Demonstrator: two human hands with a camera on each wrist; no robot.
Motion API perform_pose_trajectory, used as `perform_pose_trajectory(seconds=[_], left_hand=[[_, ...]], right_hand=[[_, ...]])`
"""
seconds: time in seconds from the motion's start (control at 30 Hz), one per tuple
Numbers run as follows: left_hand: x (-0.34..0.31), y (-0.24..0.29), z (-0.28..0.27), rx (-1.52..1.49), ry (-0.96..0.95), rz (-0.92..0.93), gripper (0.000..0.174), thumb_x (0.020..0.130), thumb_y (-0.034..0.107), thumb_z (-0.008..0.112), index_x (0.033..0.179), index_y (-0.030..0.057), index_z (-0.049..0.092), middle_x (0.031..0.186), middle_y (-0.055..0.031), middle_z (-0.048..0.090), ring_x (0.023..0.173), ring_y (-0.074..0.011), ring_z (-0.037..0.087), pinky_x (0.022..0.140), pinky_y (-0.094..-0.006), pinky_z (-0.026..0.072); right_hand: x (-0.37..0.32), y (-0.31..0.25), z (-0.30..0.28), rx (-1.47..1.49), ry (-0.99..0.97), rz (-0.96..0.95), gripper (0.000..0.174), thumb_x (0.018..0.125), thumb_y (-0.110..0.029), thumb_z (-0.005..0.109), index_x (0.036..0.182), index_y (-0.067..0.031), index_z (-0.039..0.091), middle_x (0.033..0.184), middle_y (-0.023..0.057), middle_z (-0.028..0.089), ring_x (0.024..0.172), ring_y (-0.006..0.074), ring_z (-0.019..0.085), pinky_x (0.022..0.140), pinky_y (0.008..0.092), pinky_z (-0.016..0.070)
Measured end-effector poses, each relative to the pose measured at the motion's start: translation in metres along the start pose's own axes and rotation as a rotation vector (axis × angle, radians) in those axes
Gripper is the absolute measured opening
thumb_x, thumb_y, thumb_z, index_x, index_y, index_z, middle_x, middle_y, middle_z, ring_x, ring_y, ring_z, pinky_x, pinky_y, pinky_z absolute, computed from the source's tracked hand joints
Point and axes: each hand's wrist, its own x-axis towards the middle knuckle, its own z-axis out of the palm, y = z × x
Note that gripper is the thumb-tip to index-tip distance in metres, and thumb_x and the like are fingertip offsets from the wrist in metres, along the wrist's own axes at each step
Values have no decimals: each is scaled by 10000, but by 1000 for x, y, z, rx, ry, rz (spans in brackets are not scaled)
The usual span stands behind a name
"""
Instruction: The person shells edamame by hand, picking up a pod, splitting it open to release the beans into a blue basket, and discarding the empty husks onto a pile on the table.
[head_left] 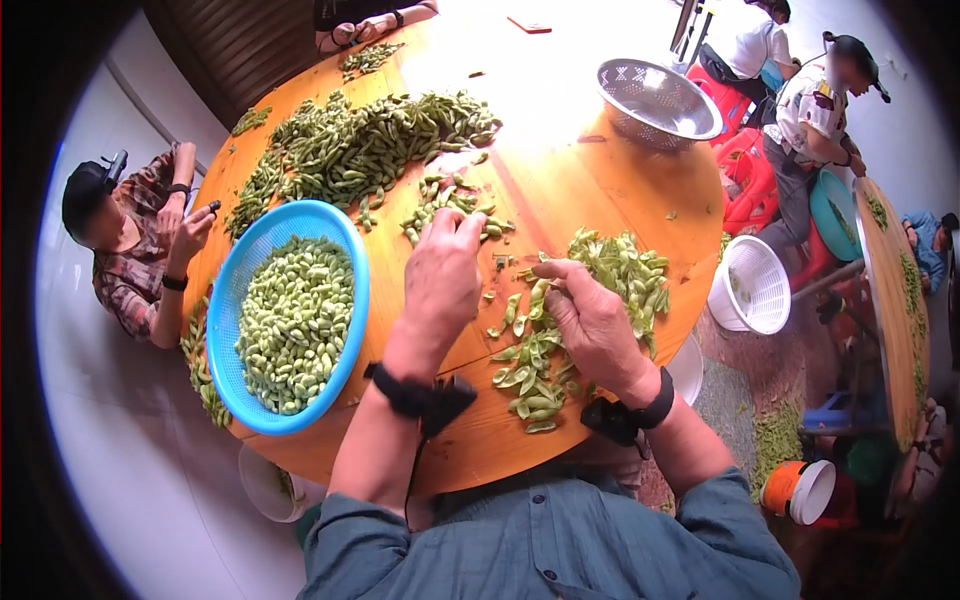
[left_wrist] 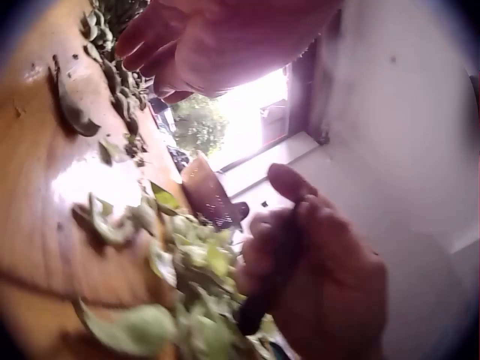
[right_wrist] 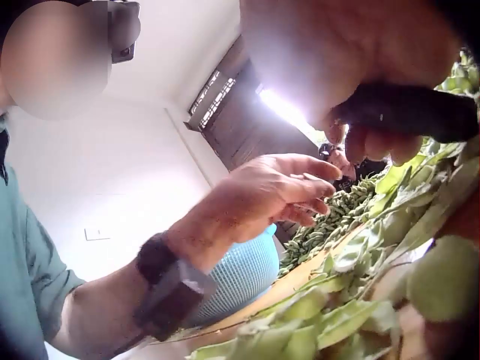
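Note:
My left hand point(head_left: 445, 265) reaches over a small heap of green bean pods point(head_left: 430, 215), its fingers loosely bent and nothing showing between them. Seen from the right wrist, that left hand point(right_wrist: 259, 191) hovers with fingers apart. My right hand point(head_left: 595, 325) is above a pile of split, flattened pods point(head_left: 625, 265). Its fingers curl round a dark, elongated object point(left_wrist: 274, 274), whose kind I cannot tell; the right wrist view shows the same dark object point(right_wrist: 412, 112) against the palm. Left of my hands, a blue plastic basket point(head_left: 357, 290) holds shelled green beans point(head_left: 295, 330).
A large mound of whole pods point(head_left: 350, 150) lies across the round wooden table point(head_left: 540, 190). A metal colander point(head_left: 655, 100) stands at the far right edge. One person point(head_left: 130, 240) sits at left. Beyond the table are a white basket point(head_left: 750, 285) and red chairs point(head_left: 740, 185).

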Motion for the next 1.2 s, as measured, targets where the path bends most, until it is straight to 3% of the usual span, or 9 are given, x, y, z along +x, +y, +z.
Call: perform_pose_trajectory(seconds=[0.23, 0.53, 0.8, 0.87, 0.97, 1.0, 1.07, 1.13, 1.2], left_hand=[[17, -25, 31, 135, -69, -125, 216, 838, 142, 702, 1024, 57, 635, 1025, -166, 586, 953, -360, 612, 804, -444, 503], [7, -24, 21, 180, -86, -265, 206, 862, 196, 687, 1013, 72, 621, 1016, -135, 604, 900, -349, 636, 760, -449, 519], [-3, -34, 7, 24, 89, -387, 237, 816, 234, 748, 816, 15, 657, 744, -165, 662, 688, -333, 640, 644, -402, 486], [-9, -34, 3, 9, 107, -379, 243, 821, 218, 751, 806, -3, 653, 713, -155, 669, 618, -284, 634, 601, -385, 483], [-20, -36, -2, -232, 100, -526, 179, 870, 160, 722, 850, -6, 661, 710, -80, 671, 599, -144, 606, 563, -305, 488], [-22, -33, -4, -233, 100, -528, 179, 870, 160, 722, 850, -6, 661, 710, -80, 671, 599, -144, 606, 563, -305, 488], [-29, -24, -13, -787, 52, -796, 162, 920, 162, 683, 908, 2, 659, 772, -71, 681, 605, -115, 606, 554, -228, 496], [-41, -15, -16, -989, 7, -818, 155, 940, 156, 660, 944, 2, 652, 803, -72, 682, 614, -105, 609, 553, -206, 500], [-52, -5, -17, -1194, -44, -837, 151, 959, 151, 637, 979, 1, 644, 834, -73, 682, 624, -96, 612, 552, -183, 505]], right_hand=[[0, 1, -9, 3, -24, 79, 157, 934, -9, 537, 1091, 0, 539, 904, 204, 628, 826, 366, 639, 728, 395, 500], [1, 4, -4, 71, 11, 13, 109, 914, 11, 577, 1021, 16, 597, 872, 173, 629, 763, 304, 636, 690, 354, 499], [-1, -5, -9, 40, 19, -23, 116, 909, 15, 583, 1016, 27, 624, 887, 174, 653, 774, 290, 659, 690, 344, 512], [-2, -7, -7, 32, 18, -45, 118, 907, 18, 582, 1015, 27, 628, 877, 176, 657, 772, 289, 667, 685, 347, 515], [-4, -11, -4, 61, -33, 34, 122, 902, 5, 587, 1013, 29, 632, 846, 181, 667, 741, 288, 676, 667, 353, 518], [-4, -13, -3, 80, -54, 73, 126, 903, -6, 585, 1013, 32, 633, 830, 183, 669, 725, 287, 676, 660, 353, 518], [-4, -16, 0, 99, -78, 112, 131, 905, -18, 583, 1014, 35, 633, 814, 185, 670, 709, 287, 677, 654, 353, 519], [-2, -17, 2, 119, -168, 167, 152, 923, 1, 576, 1057, 36, 637, 802, 69, 660, 658, 93, 604, 621, 257, 490], [-1, -15, 9, 144, -192, 192, 166, 935, -16, 568, 1079, 39, 629, 795, 52, 655, 637, 68, 586, 603, 246, 491]])
